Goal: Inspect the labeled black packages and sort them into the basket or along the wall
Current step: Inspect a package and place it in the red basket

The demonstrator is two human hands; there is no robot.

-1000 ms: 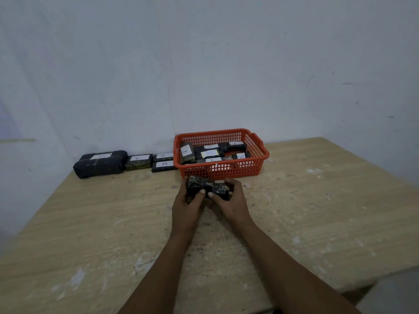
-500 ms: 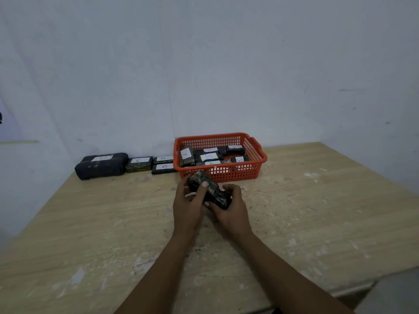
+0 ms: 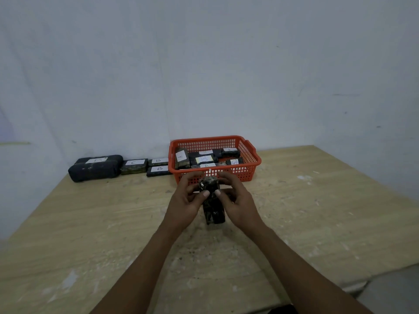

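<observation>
Along the wall point(image 3: 204, 64) at the far left of the table point(image 3: 90, 223) lies a big black bundle point(image 3: 95, 168) with a white label on top, its letter too faint for me to read. Just right of it sits a package marked C point(image 3: 133, 166), and next to that two packages marked B point(image 3: 159, 168), one behind the other, the row ending right beside the orange basket point(image 3: 249, 165). The basket stands against the wall and holds several more labelled black packages point(image 3: 205, 158), one leaning against its left side with an A on it. In front of the basket, above the middle of the table, the person holds one black package point(image 3: 212, 201) end-on between both hands. The left hand point(image 3: 187, 200) has its fingers curled round the far end from the left, thumb pressed on the near face. The right hand point(image 3: 239, 201) grips it from the right in the same way, thumb tip close to the other thumb. I can see no label on the side of the held package that faces me.
</observation>
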